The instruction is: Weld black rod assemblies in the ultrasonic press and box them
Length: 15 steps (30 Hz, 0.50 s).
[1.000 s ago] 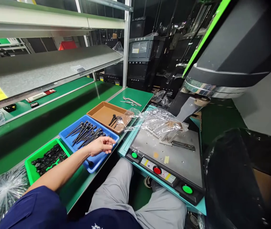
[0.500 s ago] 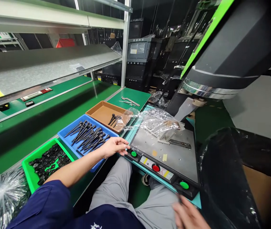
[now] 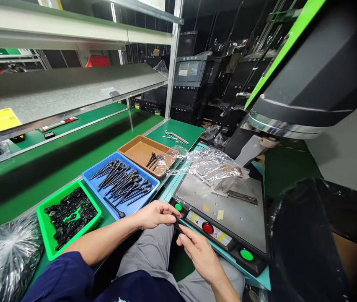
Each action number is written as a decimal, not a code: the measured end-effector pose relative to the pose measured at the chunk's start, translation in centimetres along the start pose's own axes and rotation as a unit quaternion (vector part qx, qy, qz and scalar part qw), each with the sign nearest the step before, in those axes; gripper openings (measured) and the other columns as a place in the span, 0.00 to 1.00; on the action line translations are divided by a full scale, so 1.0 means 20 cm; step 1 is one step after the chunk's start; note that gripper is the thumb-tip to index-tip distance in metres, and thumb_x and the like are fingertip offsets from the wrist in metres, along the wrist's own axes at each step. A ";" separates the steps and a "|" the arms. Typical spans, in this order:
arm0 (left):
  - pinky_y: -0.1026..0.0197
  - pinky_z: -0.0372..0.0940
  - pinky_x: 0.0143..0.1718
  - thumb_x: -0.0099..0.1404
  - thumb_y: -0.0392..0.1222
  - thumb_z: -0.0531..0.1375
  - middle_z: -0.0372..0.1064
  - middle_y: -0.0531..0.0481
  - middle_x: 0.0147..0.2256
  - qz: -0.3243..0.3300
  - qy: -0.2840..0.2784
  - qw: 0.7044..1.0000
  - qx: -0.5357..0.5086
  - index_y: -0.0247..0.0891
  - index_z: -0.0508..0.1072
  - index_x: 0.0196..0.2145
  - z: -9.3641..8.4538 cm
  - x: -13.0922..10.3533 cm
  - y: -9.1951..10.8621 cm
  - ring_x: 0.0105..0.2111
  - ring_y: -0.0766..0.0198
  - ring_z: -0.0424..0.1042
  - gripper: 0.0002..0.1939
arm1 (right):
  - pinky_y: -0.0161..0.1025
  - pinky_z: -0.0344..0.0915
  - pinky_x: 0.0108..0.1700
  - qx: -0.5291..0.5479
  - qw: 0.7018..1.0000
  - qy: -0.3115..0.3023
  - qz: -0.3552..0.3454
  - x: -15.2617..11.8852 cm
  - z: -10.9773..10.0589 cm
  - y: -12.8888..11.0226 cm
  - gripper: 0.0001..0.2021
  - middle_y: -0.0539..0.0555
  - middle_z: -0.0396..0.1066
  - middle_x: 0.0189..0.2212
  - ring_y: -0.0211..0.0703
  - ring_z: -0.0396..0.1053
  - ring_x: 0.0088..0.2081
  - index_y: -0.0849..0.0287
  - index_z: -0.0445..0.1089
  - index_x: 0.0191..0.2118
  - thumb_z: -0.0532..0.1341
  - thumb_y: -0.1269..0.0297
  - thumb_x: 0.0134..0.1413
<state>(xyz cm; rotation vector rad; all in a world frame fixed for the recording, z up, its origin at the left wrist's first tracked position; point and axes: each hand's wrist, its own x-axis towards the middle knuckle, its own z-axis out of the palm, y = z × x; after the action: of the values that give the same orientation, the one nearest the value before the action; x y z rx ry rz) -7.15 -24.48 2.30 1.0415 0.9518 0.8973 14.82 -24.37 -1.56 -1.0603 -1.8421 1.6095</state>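
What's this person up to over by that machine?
The left hand and right hand meet over the lap, with a small dark part between their fingers; its exact shape is too blurred to tell. Beside them, a blue tray holds black rods with thicker heads, a green tray holds small black pieces, and clear plastic drapes the machine's fixture.

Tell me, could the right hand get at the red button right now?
Probably yes: the red button is uncovered and close beside the right hand, though its fingers are at a black part.
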 end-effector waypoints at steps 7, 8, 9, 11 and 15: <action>0.61 0.67 0.35 0.52 0.53 0.70 0.75 0.44 0.38 -0.011 -0.023 0.999 0.023 0.35 0.78 0.43 0.03 0.02 0.01 0.29 0.67 0.70 0.24 | 0.43 0.70 0.43 -0.102 0.989 0.071 -0.086 -0.04 -0.03 -0.02 0.22 0.59 0.75 0.35 0.49 0.72 0.36 0.59 0.72 0.54 0.54 0.51 0.63; 0.62 0.66 0.35 0.53 0.53 0.69 0.75 0.45 0.36 -0.011 -0.031 0.999 0.034 0.35 0.78 0.43 0.04 0.02 0.01 0.29 0.68 0.70 0.24 | 0.43 0.70 0.42 -0.095 0.991 0.057 -0.078 -0.05 -0.03 -0.02 0.22 0.58 0.75 0.34 0.48 0.72 0.35 0.59 0.72 0.54 0.54 0.52 0.63; 0.62 0.66 0.35 0.53 0.53 0.69 0.75 0.45 0.35 -0.015 -0.041 0.998 0.047 0.35 0.78 0.43 0.04 0.01 0.01 0.29 0.68 0.70 0.24 | 0.42 0.70 0.40 -0.085 0.994 0.032 -0.066 -0.06 -0.05 -0.03 0.22 0.57 0.75 0.32 0.47 0.72 0.33 0.60 0.72 0.55 0.54 0.52 0.63; 0.62 0.66 0.35 0.52 0.53 0.69 0.74 0.46 0.33 -0.026 -0.063 0.996 0.065 0.35 0.78 0.42 0.04 0.00 0.01 0.30 0.66 0.70 0.24 | 0.42 0.70 0.38 -0.077 0.996 -0.021 -0.049 -0.07 -0.07 -0.02 0.22 0.54 0.74 0.29 0.46 0.71 0.32 0.60 0.72 0.55 0.54 0.53 0.64; 0.59 0.68 0.37 0.52 0.54 0.69 0.74 0.46 0.35 -0.034 -0.066 0.996 0.056 0.36 0.77 0.44 0.07 -0.03 0.01 0.32 0.64 0.72 0.25 | 0.41 0.69 0.38 -0.096 0.993 -0.033 -0.065 -0.08 -0.09 -0.01 0.21 0.54 0.73 0.30 0.46 0.71 0.33 0.60 0.71 0.56 0.53 0.55 0.65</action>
<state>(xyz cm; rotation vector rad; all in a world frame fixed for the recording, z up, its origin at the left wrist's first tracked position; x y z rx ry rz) -6.10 -25.27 2.92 1.1424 0.9290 0.7173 17.09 -24.44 -0.71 -0.9527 -2.0991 1.4303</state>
